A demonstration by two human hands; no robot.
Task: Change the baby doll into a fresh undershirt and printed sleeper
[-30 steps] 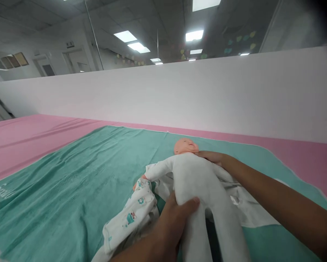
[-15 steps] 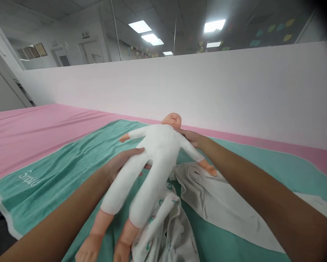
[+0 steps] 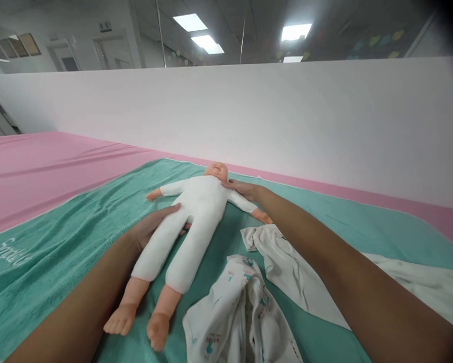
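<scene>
A baby doll (image 3: pixel 196 212) with a white cloth body and bare plastic head, hands and feet lies face up on a teal towel (image 3: pixel 78 237). My left hand (image 3: pixel 156 224) cups the doll's hip from the left, thumb over the front. My right hand (image 3: pixel 245 187) is under the doll's neck and shoulder, fingers tucked beneath it. A printed white baby garment (image 3: pixel 230 322) lies crumpled to the right of the doll's legs, and a plain white cloth (image 3: pixel 287 262) lies under my right forearm.
The towel covers a pink sheet (image 3: pixel 41 166) that runs back to a white partition wall (image 3: pixel 249 116). White lettering is stitched on the towel's left corner (image 3: pixel 9 250). Ceiling lights and a doorway show beyond the wall.
Both hands carried the doll off the garments, up and to the left, then set it down flat on the bare towel. The garments stayed to the right.
</scene>
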